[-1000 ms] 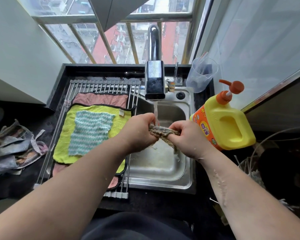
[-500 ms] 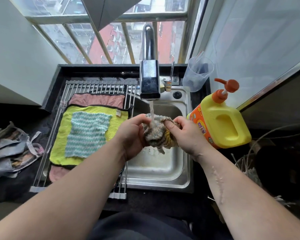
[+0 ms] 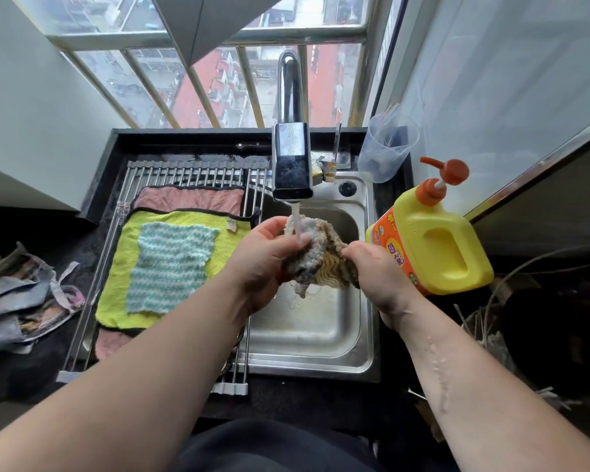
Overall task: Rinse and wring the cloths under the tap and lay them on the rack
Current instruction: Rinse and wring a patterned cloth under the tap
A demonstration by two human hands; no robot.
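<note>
A bunched, nubbly cloth (image 3: 315,257), grey-blue and tan with yellow in its folds, hangs above the steel sink (image 3: 314,335). It is right under the tap (image 3: 292,165), whose thin stream (image 3: 296,226) lands on its top. The left hand (image 3: 263,264) grips its 9 o'clock side and the right hand (image 3: 375,270) its 3 o'clock side, fingers curled into the fabric; a wet tail droops below.

At the sink's 9 o'clock, a rack (image 3: 184,172) of metal rods carries a fluffy yellow cloth (image 3: 116,294). A teal-and-white zigzag cloth (image 3: 171,267) lies flat on it. Pink cloth (image 3: 191,199) shows at its 12 and 6 o'clock edges, whether one piece or two I cannot tell.

A yellow pump bottle (image 3: 440,250) stands at the sink's 3 o'clock. At 1 o'clock is a clear cup (image 3: 387,148), its contents hard to make out. Grey rags (image 3: 21,301) on the dark table (image 3: 171,141) are cut off at the edge.
</note>
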